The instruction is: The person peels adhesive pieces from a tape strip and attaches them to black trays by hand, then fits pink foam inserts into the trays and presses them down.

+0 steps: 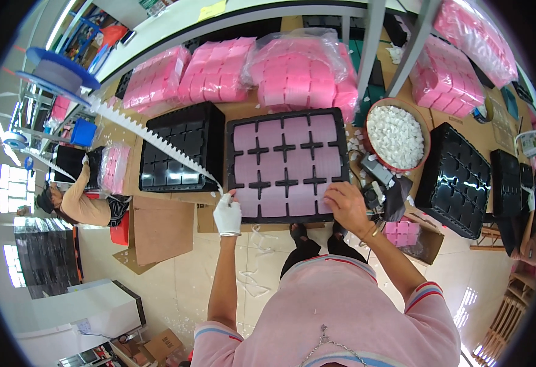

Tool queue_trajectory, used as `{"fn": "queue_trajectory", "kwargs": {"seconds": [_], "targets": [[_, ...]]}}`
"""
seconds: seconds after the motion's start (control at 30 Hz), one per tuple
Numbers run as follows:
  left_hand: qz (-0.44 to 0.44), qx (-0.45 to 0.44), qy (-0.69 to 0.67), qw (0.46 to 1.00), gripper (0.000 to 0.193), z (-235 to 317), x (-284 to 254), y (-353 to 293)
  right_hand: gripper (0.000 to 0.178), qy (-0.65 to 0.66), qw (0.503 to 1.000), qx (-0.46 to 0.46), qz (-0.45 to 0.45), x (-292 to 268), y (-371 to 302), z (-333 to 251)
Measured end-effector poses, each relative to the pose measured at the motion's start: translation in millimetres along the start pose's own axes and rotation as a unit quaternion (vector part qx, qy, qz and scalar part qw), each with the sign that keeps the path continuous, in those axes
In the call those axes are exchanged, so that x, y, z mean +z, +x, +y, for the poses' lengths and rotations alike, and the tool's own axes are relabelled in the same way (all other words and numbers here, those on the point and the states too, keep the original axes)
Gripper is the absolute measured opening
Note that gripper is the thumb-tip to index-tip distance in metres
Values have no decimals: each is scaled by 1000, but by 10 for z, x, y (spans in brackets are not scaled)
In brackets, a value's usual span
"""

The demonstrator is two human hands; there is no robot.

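In front of me lies a black tray [344,147] with cross-shaped dividers, its compartments filled with pink foam pieces [271,134]. My left hand [227,217], in a white glove, is at the tray's near left corner, fingers closed on the end of a white notched strip [158,140]. That strip runs down from a blue-flanged reel [60,70] at upper left. My bare right hand [347,209] is over the tray's near right corner, its fingers bent and pressed together. Whatever those fingertips may hold is too small to make out.
Stacked black trays [182,150] stand left, another black tray [454,177] right. A round bowl [396,134] of white pieces sits beside a small grey device [377,169]. Wrapped pink foam blocks [298,73] line the back. A metal post [370,49] rises there. A co-worker [81,196] is at left.
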State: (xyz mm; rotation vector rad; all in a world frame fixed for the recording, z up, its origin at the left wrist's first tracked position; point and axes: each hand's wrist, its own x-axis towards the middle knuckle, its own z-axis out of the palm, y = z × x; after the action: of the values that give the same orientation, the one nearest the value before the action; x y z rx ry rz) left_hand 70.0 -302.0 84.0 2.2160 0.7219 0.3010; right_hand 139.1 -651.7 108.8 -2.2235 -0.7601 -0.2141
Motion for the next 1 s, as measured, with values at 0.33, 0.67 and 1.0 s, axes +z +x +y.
{"fn": "queue_trajectory", "kwargs": {"seconds": [0.33, 0.67, 1.0], "targets": [[-4, 349, 161, 923, 54, 502, 359, 282, 63, -83, 995, 57, 14, 511, 428, -266], [-33, 329, 414, 848, 72, 378, 1084, 1386, 71, -258, 954, 146, 39, 1089, 1193, 606], [11, 226, 283, 932, 57, 444, 769, 1553, 66, -163, 961, 141, 171, 816, 1421, 882]]}}
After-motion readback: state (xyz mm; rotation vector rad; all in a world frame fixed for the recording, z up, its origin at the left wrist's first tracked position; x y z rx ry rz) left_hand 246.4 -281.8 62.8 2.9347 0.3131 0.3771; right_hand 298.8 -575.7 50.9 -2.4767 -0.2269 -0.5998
